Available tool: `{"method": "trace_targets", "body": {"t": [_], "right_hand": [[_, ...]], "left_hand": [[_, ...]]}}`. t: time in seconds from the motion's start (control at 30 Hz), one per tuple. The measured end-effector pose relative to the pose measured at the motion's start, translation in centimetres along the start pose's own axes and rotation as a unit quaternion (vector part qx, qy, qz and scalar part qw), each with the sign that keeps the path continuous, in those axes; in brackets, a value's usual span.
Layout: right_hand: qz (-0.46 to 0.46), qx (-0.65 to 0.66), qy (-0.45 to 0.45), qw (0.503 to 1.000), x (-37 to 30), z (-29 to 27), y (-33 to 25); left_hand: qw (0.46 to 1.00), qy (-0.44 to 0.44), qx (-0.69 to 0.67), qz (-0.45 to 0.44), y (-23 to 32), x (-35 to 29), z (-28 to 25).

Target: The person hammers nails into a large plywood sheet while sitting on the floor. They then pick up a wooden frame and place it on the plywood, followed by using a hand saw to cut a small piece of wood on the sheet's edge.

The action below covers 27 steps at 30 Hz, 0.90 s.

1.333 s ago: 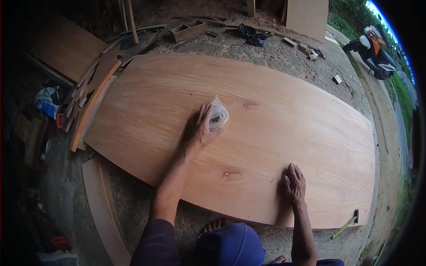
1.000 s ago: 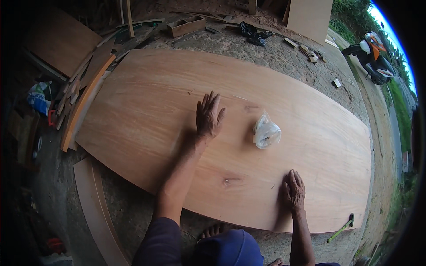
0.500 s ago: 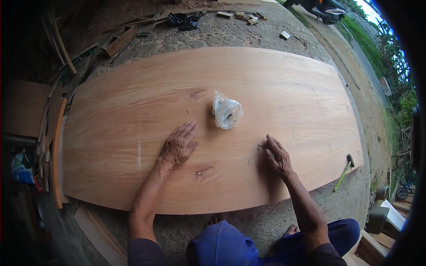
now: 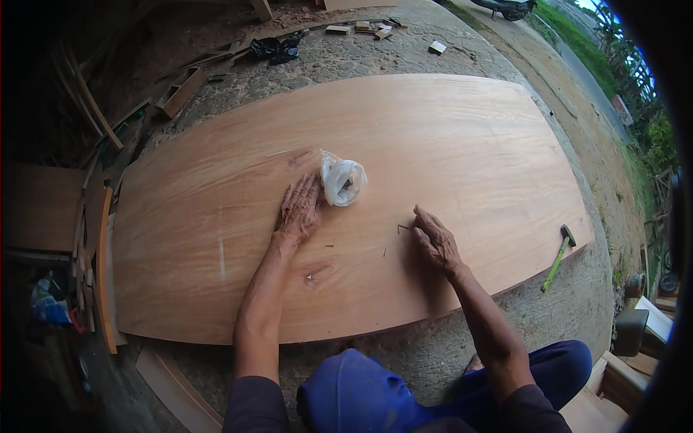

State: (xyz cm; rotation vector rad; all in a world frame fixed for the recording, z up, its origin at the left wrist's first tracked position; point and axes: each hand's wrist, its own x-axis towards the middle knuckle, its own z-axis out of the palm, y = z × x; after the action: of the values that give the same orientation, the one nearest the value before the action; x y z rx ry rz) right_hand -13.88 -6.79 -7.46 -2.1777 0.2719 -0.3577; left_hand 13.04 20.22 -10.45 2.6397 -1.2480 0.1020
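Observation:
A large plywood sheet (image 4: 469, 130) lies flat in front of me. My left hand (image 4: 299, 206) rests palm down on it, fingers stretched out, close beside a crumpled clear plastic bag (image 4: 343, 180). The bag's mouth gapes, and small dark bits show inside. My right hand (image 4: 437, 240) stands on its edge on the board, fingers extended and nothing visible in them; its palm side is partly hidden. By those fingertips lie a few nails (image 4: 384, 252). Another small nail (image 4: 329, 246) is to the right of my left wrist. Near the sheet's right edge lies a hammer (image 4: 559, 257) with a green handle.
Wood offcuts (image 4: 362, 27) and a black plastic bag (image 4: 276, 49) are on the rough concrete beyond the sheet. Boards and an orange-edged strip (image 4: 105, 270) stand along the left. A grey-green box (image 4: 630, 332) and timber pieces sit at the lower right.
My left hand has slid forward, up to the plastic bag. A small nail now shows near its wrist. My right hand stays about where it was by the nails. The view has turned slightly.

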Motion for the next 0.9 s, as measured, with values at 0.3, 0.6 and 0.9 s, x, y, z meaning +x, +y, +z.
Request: {"method": "trace_targets", "body": {"t": [0.3, 0.6, 0.9], "right_hand": [[0.037, 0.041, 0.128, 0.990, -1.9, -2.7, 1.7], [-0.022, -0.198, 0.056, 0.978, -1.9, -2.1, 2.8], [0.031, -0.064, 0.051, 0.996, -2.4, -3.6, 3.0]], "left_hand": [[0.992, 0.021, -0.088, 0.091, 13.4, -9.1, -2.5], [0.997, -0.028, 0.011, -0.077, 10.6, -3.9, 0.0], [0.945, -0.037, -0.307, 0.107, 26.1, -5.9, 0.5]]}}
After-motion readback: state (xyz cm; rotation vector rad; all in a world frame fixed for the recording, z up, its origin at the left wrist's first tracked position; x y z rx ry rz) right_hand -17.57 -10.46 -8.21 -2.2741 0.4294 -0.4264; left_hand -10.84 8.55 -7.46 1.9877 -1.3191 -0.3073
